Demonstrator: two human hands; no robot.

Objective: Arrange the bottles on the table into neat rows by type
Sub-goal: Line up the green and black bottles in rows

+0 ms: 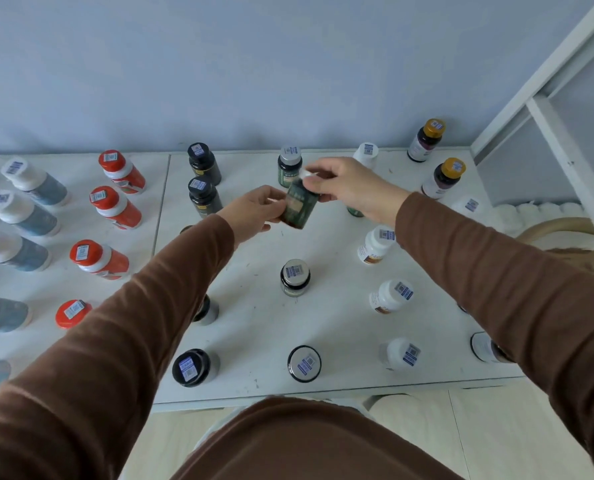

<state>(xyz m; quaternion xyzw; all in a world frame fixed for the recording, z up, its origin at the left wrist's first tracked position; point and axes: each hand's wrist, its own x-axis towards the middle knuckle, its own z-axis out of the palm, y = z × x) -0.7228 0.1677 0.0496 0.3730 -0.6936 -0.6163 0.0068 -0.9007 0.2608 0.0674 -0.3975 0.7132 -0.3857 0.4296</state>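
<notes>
Both hands, left hand (259,211) and right hand (344,187), grip one dark green silver-capped bottle (299,206) above the white table (330,317). Orange-capped bottles (115,206) and blue ones (22,213) already look rowed. Green column seems unfinished.

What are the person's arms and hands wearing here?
Both arms are in plain brown long sleeves, snug and smooth, ending at the wrists. The left hand and right hand are bare: no gloves, rings, watch or markings visible. The torso shows the same brown fabric.

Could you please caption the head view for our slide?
Both hands, left hand and right hand, hold a green bottle above the table.
</notes>
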